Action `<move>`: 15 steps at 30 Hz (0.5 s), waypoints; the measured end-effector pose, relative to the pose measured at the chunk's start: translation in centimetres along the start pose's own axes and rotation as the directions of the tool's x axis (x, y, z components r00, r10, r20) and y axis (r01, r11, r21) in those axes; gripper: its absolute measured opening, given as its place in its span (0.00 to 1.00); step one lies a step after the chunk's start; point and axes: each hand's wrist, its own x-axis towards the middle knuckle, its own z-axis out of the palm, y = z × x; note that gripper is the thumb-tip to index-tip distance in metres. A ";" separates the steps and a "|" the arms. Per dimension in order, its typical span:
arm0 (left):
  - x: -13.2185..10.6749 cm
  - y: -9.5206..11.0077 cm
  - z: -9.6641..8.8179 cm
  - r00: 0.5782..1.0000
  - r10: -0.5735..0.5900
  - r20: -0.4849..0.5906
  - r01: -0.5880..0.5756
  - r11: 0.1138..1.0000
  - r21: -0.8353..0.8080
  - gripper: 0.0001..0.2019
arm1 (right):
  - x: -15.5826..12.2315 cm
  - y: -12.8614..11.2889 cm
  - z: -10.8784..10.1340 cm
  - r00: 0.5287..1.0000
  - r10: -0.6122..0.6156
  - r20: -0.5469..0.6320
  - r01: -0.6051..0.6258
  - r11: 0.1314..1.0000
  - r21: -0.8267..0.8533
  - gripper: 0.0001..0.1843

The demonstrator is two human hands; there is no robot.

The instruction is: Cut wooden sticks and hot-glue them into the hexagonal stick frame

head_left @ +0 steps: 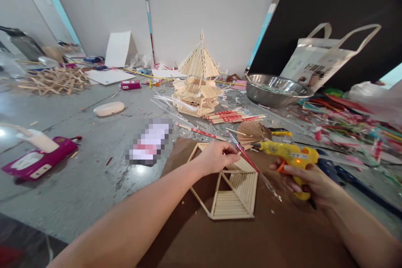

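My right hand (300,178) grips a yellow hot glue gun (287,153), its nozzle pointing left and an orange light lit on its side. My left hand (221,157) reaches over a hexagonal frame of wooden sticks (234,205), with thumb and fingertips pinched together at its far side. What the pinch holds, if anything, is too small to make out. Rows of sticks fill some of the frame's triangular sections, while the left part is open. Beneath the frame lies a brown sheet (220,243). A clear plastic wrapper (266,184) rests between the frame and the glue gun.
A stick-built pagoda (199,79) stands behind the brown sheet, with red-wrapped stick bundles (234,116) beside it. Further right are a metal bowl (276,90) and a tote bag (314,60). A phone (150,140), a purple power strip (40,157) and a stick pile (56,80) lie leftward.
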 end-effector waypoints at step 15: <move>-0.1 0.6 -0.2 0.986 -0.135 -0.098 0.124 0.987 -0.103 0.10 | -1.1 -1.0 2.6 0.987 -0.091 -0.135 0.075 0.990 -0.116 0.13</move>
